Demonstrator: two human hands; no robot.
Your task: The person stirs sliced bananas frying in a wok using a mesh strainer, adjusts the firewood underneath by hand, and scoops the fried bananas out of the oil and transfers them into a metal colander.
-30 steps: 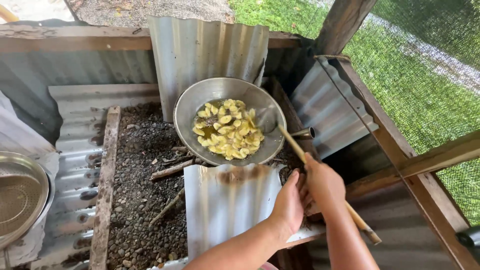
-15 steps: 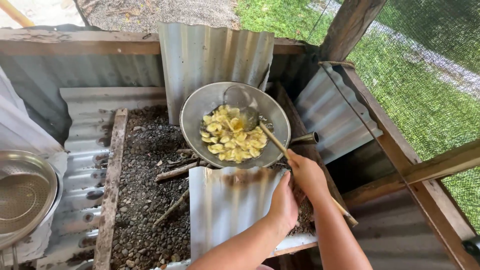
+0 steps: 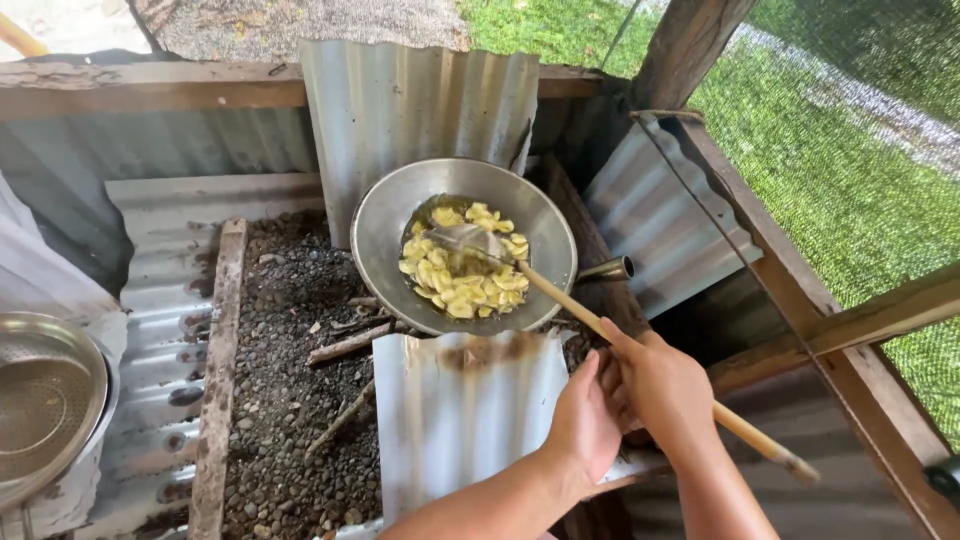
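Gripping a long wooden-handled metal ladle (image 3: 560, 298) with right hand (image 3: 665, 390), blade among yellow slices (image 3: 462, 268) in round grey wok (image 3: 390, 225); left hand (image 3: 585, 425) curled at nine o'clock, hold unclear.

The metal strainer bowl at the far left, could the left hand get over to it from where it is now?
Probably yes. The left hand rests at the corrugated sheet and grips nothing, unlike the right hand on the ladle handle. Only low gravel lies before the strainer bowl, though it's a long sideways stretch.
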